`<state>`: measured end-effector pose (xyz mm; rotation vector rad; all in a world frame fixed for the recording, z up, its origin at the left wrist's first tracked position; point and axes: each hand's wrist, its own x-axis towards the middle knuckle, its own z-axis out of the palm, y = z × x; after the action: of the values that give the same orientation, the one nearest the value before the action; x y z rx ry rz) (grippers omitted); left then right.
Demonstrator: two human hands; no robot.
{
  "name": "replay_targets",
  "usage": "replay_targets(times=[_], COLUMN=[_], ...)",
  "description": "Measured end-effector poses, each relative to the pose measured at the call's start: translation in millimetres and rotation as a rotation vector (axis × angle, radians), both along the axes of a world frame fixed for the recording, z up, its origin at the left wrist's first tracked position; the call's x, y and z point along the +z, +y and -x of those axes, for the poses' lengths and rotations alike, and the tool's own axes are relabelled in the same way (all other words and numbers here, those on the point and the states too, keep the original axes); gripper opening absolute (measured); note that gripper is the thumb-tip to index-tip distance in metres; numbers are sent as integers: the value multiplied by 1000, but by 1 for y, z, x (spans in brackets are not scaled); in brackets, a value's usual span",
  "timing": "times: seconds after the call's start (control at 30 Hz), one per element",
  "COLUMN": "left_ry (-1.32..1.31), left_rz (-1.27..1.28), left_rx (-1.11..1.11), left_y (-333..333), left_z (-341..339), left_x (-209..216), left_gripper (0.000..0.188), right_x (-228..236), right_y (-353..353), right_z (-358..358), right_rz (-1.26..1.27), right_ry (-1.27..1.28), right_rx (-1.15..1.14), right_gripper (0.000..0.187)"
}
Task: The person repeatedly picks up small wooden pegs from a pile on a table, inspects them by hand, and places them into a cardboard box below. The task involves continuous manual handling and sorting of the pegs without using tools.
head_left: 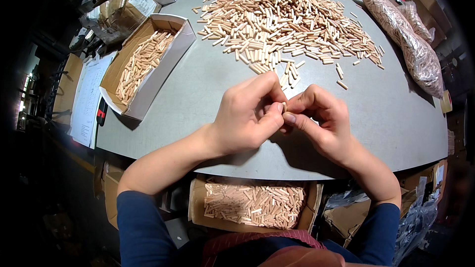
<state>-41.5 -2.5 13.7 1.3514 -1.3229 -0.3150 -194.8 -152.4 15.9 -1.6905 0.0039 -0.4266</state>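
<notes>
Over the front part of the grey table (173,133), my two hands meet fingertip to fingertip. My left hand (252,111) pinches a small wooden dowel (284,107) between thumb and forefinger. From the other side, the thumb and fingers of my right hand (319,116) close on the same dowel; only its tip shows, the rest is covered by my fingers. Just beyond my hands spreads a large heap of pale wooden dowels (292,17), with a few strays lying at its near edge.
Dowels partly fill a white cardboard box (170,64) on the left. Another open carton (198,200) of dowels sits below the table's front edge. A clear bag of dowels (413,44) lies at the right. Papers (89,99) and a red-and-black tool (101,112) are at far left.
</notes>
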Motion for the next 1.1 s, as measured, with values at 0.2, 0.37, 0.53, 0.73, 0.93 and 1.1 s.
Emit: replay_targets(times=[0.2,0.37,0.53,0.73,0.93,1.1], left_ry=[186,427,576,578,316,505], left_rz=[-94,-142,-155,-189,-124,-10], left_rx=[-65,-121,-153,-123,-13,-45], left_y=[4,4,3,3,-1,-9], left_z=[4,6,8,10,9,9], left_x=[6,7,11,9,0,-5], left_gripper=[6,5,5,4,9,9], right_x=[-7,-7,-4,-12,-7,2], right_y=[2,3,2,5,4,2], right_z=[4,4,3,5,4,-4], right_rz=[189,329,467,231,314,-99], right_ry=[-87,-171,-231,-101,-93,-4], right_rx=[-36,-50,-66,-65,-99,-95], right_gripper=[16,20,23,22,18,7])
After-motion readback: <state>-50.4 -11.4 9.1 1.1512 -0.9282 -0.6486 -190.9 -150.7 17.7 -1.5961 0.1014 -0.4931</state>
